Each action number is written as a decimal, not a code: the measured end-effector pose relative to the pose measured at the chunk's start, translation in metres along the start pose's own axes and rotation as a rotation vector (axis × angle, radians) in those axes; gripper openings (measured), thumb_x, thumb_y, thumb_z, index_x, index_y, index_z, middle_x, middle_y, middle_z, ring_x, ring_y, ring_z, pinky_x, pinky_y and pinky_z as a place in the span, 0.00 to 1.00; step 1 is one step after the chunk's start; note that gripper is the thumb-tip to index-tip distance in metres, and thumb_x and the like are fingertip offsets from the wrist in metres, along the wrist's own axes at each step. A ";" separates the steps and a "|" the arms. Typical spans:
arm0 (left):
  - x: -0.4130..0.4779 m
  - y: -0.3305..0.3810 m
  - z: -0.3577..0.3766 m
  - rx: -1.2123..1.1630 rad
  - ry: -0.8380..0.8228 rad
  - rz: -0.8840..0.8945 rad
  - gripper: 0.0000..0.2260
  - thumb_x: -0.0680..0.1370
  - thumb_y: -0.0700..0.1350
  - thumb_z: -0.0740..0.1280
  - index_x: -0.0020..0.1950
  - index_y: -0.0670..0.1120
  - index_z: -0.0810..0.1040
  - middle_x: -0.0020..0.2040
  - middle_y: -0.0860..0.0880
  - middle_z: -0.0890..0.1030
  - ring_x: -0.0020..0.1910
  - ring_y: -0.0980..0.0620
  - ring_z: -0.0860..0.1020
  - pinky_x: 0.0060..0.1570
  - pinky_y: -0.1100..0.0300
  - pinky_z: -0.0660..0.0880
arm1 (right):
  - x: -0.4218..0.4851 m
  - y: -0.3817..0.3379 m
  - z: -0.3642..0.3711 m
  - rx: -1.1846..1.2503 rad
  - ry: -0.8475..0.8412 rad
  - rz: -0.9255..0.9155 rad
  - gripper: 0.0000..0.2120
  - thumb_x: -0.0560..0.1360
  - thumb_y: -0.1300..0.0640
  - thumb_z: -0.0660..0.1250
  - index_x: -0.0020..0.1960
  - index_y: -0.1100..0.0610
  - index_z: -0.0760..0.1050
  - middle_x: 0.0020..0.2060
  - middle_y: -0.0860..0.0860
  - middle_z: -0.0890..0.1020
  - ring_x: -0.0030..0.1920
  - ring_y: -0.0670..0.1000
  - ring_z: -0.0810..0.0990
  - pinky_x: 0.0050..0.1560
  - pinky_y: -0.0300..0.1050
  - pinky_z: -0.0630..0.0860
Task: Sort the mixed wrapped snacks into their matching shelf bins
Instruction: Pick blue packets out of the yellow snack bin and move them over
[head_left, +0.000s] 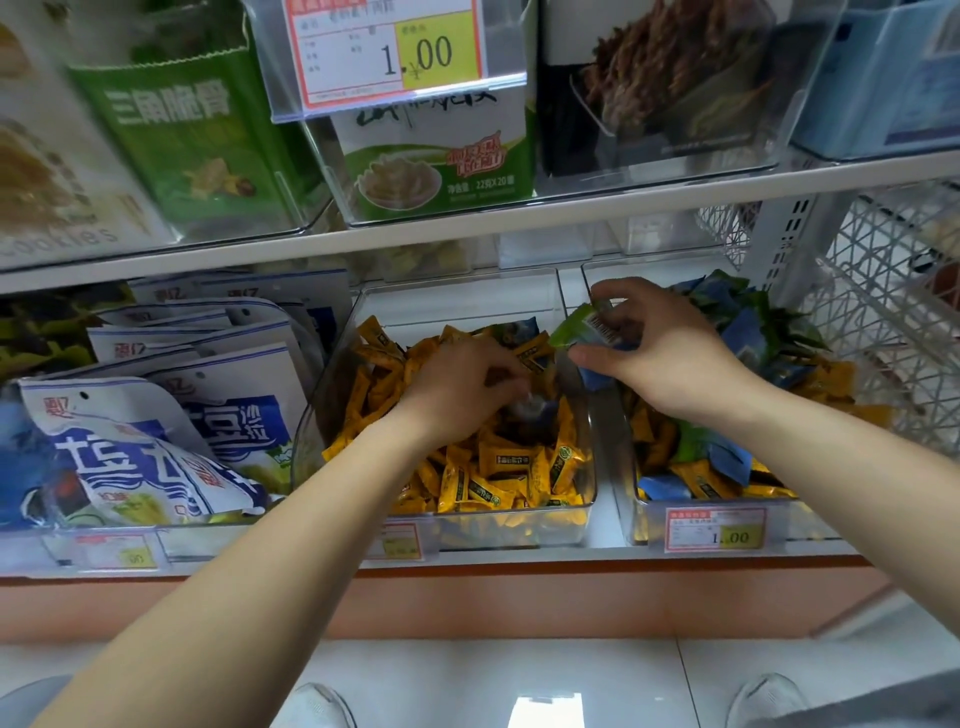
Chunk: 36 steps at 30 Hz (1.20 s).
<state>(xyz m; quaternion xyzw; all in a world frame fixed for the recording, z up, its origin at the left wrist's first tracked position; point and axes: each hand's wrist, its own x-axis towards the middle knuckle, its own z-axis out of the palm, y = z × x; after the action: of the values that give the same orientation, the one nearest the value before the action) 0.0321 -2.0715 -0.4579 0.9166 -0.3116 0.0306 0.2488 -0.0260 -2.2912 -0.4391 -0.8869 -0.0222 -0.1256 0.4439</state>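
Packets (574, 325), green and blue, pinched in right grip (670, 353), over the gap between middle bin (519, 530) and right bin (821, 525). Left grip (462, 389) down in middle bin among yellow packets (493, 467), fingers curled; too blurry to tell if holding any.

Centre bin (467, 304) – bags (156, 457) to L, mixed bin (810, 522) to R.

Left hand (457, 389) curled among yellow snacks (498, 467) in middle bin (519, 530), right hand (670, 358) pinching green packet (571, 325)
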 end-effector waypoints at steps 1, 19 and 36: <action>-0.002 0.003 -0.007 -0.101 0.106 -0.016 0.03 0.77 0.48 0.70 0.46 0.55 0.84 0.44 0.61 0.81 0.46 0.61 0.78 0.45 0.65 0.72 | 0.000 -0.002 0.000 -0.003 0.013 -0.011 0.28 0.69 0.46 0.77 0.66 0.48 0.72 0.53 0.43 0.77 0.52 0.42 0.77 0.48 0.32 0.69; -0.023 0.078 -0.005 -0.905 0.310 -0.255 0.05 0.78 0.42 0.70 0.44 0.49 0.84 0.38 0.50 0.85 0.38 0.53 0.84 0.38 0.59 0.81 | -0.020 -0.031 0.004 0.448 0.030 0.014 0.11 0.74 0.52 0.73 0.54 0.50 0.77 0.48 0.49 0.83 0.46 0.44 0.83 0.41 0.35 0.79; 0.062 -0.023 0.000 0.020 0.049 -0.166 0.12 0.79 0.47 0.68 0.62 0.51 0.79 0.60 0.51 0.79 0.59 0.53 0.76 0.54 0.62 0.68 | 0.013 -0.003 -0.025 -0.691 0.093 -0.116 0.27 0.78 0.38 0.58 0.73 0.50 0.65 0.70 0.52 0.70 0.69 0.57 0.68 0.64 0.53 0.68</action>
<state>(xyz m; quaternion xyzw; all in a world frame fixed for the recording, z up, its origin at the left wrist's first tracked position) 0.0949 -2.0902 -0.4550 0.9407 -0.2280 0.0354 0.2486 -0.0188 -2.3097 -0.4192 -0.9753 -0.0086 -0.1910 0.1104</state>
